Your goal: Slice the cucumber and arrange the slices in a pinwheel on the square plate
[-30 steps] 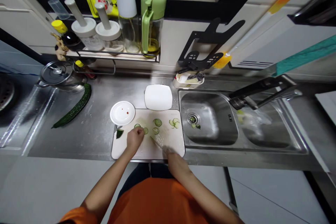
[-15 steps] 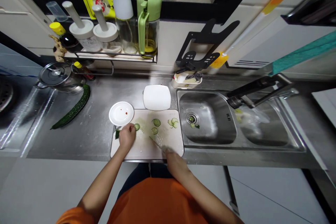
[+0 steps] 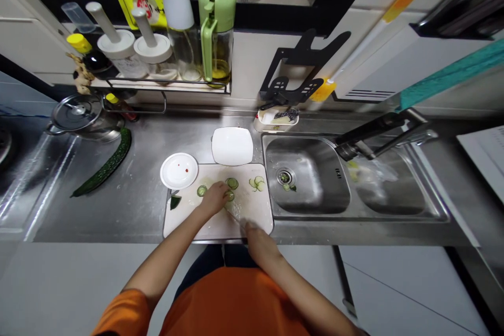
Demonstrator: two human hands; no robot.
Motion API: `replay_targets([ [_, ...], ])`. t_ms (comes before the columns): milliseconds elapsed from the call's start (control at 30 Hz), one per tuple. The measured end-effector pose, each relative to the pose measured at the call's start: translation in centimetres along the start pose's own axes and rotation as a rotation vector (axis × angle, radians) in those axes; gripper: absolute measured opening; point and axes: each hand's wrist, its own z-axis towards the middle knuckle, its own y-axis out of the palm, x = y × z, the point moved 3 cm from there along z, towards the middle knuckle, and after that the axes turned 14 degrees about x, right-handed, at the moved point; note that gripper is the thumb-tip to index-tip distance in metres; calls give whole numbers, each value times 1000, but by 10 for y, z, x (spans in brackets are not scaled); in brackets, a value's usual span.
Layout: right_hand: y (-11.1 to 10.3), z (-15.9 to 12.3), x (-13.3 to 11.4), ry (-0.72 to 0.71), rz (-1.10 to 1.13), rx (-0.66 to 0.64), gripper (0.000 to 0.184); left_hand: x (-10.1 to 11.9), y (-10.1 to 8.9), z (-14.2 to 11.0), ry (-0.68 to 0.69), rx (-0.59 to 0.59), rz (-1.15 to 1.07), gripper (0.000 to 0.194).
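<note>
My left hand (image 3: pixel 213 199) is over the middle of the white cutting board (image 3: pixel 185 223), fingers bent and closed at the edge of a cucumber slice (image 3: pixel 230 196). My right hand (image 3: pixel 260 243) grips a small knife (image 3: pixel 232 214) near the board's front right, its blade pointing up and left toward the left fingers. Just behind the left hand are more cucumber slices (image 3: pixel 232 183). One round slice (image 3: pixel 202 190) lies to its left, and a fan of thin slices (image 3: pixel 257 184) rests at the right. A dark green piece of peel (image 3: pixel 175 202) sits at the board's left.
A white plate (image 3: pixel 179 170) with small red bits overlaps the board's back left corner. Behind the board lies a white rectangular dish (image 3: pixel 232 146). A whole cucumber (image 3: pixel 106 166) and a lidded pot (image 3: pixel 84 115) are farther left. The sink (image 3: pixel 311 178) adjoins on the right.
My left hand has moved right, from the left slice to the slice in the middle, uncovering the left slice and the peel. My right hand with the knife has stayed nearly in place.
</note>
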Motion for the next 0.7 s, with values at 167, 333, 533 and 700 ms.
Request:
replay_targets([
  [167,2,-1,0,12,-24,2,44,9,4,8,15,-57,85,19],
  [333,1,-2,-1,6,-18,9,44,15,3,13,9,-127,114,13],
  [533,-4,-3,-4,12,-35,-13,44,18,3,19,4,-184,131,18],
  [700,-2,-3,-3,9,-31,-6,43,18,3,22,-7,-212,140,20],
])
